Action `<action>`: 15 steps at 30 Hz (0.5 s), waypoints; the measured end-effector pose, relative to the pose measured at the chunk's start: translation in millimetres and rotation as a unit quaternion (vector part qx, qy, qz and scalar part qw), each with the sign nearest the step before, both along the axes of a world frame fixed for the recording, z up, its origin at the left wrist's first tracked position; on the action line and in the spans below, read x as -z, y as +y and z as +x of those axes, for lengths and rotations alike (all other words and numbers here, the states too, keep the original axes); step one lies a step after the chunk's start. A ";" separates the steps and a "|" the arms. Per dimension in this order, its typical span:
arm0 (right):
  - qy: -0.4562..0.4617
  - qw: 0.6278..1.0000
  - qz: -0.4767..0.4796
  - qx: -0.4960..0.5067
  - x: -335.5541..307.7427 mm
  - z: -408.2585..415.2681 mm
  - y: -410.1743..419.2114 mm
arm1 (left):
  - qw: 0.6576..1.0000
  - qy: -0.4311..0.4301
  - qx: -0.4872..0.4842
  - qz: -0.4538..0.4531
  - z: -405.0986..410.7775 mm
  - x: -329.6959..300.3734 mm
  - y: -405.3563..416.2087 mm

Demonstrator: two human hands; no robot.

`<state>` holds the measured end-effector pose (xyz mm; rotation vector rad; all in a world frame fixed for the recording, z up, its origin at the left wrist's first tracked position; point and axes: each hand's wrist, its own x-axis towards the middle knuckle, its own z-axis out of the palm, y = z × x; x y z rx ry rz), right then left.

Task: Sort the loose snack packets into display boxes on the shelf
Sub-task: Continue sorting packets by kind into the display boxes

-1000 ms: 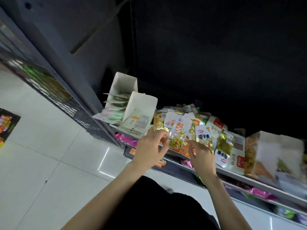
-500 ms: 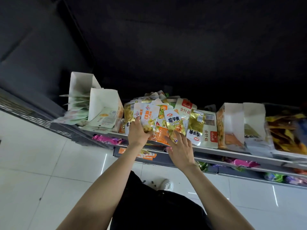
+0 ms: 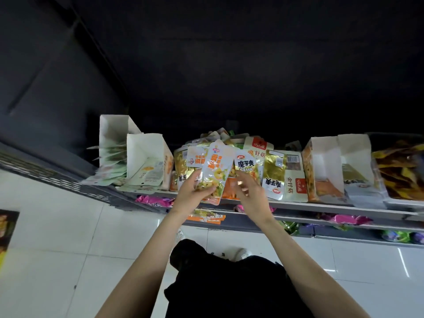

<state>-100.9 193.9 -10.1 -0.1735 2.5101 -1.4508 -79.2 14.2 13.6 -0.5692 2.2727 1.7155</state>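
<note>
Silvery film catches the light on the packet (image 3: 214,173) we hold up in our left hand (image 3: 191,197), thumb and fingers curled round its lower end. Its long axis runs up and away from us, tilted slightly right, the white-and-orange top edge over the heap of loose packets (image 3: 231,145) mid-shelf.

Our right hand (image 3: 251,197) is just beside it, fingers loosely bent and blurred; we cannot tell whether the fingertips pinch anything. It sits in front of the packet with dark lettering (image 3: 245,165) and an orange one (image 3: 228,191) low in the heap.

The relation that counts: the held packet lies left of centre, and the nearest open display box (image 3: 146,152) stands left again, its white flap raised and pale packets lying flat inside. A second box (image 3: 114,138) stands behind it on the far left. Two more boxes (image 3: 325,157) are well to the right, past the gold packets (image 3: 274,173).

Our judgement: if this packet matches the left box's stock, the left hand is nearer and need only swing leftward along the shelf (image 3: 321,206), keeping the packet's long axis in line with the opening. The printing is too small to confirm the match.
</note>
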 end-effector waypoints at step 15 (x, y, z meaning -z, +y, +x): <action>0.214 0.931 0.093 0.280 -53.4 47.6 197.3 | 0.922 0.301 0.131 -0.203 -48.1 -37.1 152.0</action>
